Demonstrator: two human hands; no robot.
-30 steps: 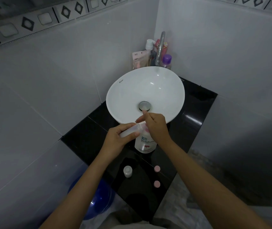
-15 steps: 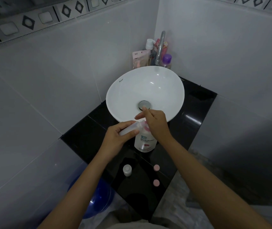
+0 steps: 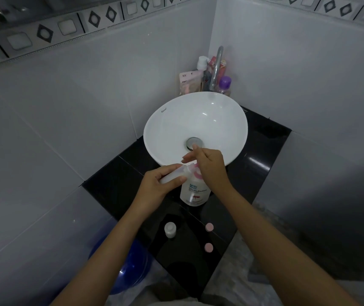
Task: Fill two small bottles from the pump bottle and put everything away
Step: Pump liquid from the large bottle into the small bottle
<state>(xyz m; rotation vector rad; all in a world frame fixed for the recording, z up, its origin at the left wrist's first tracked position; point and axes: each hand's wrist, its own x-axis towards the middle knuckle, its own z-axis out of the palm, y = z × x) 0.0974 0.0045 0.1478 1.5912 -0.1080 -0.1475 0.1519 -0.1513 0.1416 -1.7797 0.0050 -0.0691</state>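
White pump bottle (image 3: 195,192) under the pressing right hand (image 3: 212,167); left hand (image 3: 156,186) grips a tilted clear small bottle (image 3: 175,175).

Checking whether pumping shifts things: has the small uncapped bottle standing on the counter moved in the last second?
No. The small bottle sits in the same spot left of the two pink caps, near the black counter's front edge.

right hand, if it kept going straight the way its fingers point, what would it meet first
Probably the inner wall of the white sink basin: the right hand on the pump bottle points up-left over its near rim. Depth is unclear.
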